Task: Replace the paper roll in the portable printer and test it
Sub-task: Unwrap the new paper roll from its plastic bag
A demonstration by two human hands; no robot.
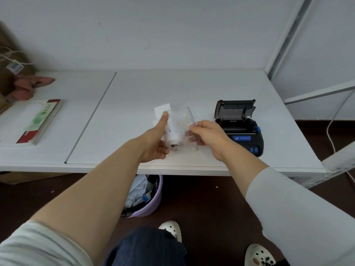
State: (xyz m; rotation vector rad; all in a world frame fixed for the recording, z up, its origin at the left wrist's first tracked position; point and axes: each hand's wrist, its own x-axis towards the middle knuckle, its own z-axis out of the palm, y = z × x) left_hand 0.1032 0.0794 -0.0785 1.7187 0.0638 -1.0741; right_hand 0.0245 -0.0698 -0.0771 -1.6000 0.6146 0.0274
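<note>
A black portable printer [241, 131] with blue buttons stands on the white table [134, 89] at the right, its lid tilted up and its paper bay showing. Left of it I hold a clear zip bag [185, 121] above the table. Inside the bag lies a white paper roll [173, 133]. My left hand [156, 141] grips the roll through the bag, thumb up along it. My right hand [206, 134] pinches the bag's zip edge, close to the printer's left side. A white slip of paper [162, 109] lies on the table behind the bag.
A stack of booklets [40, 121] lies at the table's left. Another person's hand [28, 86] rests at the far left edge. A purple waste bin [145, 196] stands under the table. A metal rack [288, 45] and a white cable [331, 129] are at the right.
</note>
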